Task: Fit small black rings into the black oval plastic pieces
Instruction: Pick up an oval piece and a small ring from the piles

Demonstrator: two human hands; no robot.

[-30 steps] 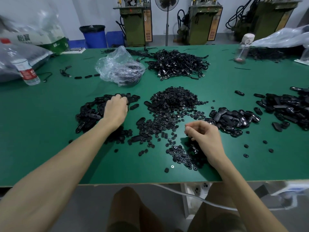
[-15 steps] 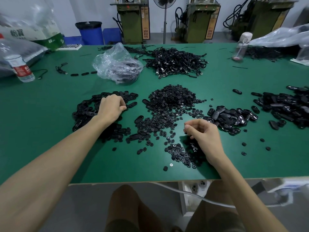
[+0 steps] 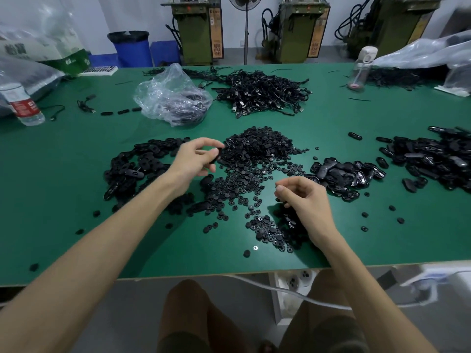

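A black oval plastic piece (image 3: 214,156) is pinched between the thumb and curled fingers (image 3: 205,143) of the left hand (image 3: 193,161). This hand is raised just above the green counter (image 3: 63,179), at the left edge of the central heap of small black rings (image 3: 257,151). The right hand (image 3: 308,202) is held nearer the counter's front edge, over a scatter of loose rings. Its fingers are curled in and the thumb tip is pressed against the forefinger tip, but whether a ring is caught between them cannot be told.

Left of the left hand, a spread of matt black oval plastic pieces (image 3: 137,169) is laid out on the counter, partly hidden by the forearm. Right of the ring heap a smaller pile of glossy black oval pieces (image 3: 344,174) is seen, and a larger heap of similar black parts (image 3: 433,159) is seen at the far right.

Farther back, a crumpled clear plastic bag (image 3: 173,98) is set beside a tangle of black cables (image 3: 262,95). A clear water bottle with a red label (image 3: 24,105) is stood at the left edge, and a clear bottle with a white cap (image 3: 362,67) at the rear right. Beyond the counter, a blue bin (image 3: 131,48) and olive-green machines (image 3: 198,29) are seen.
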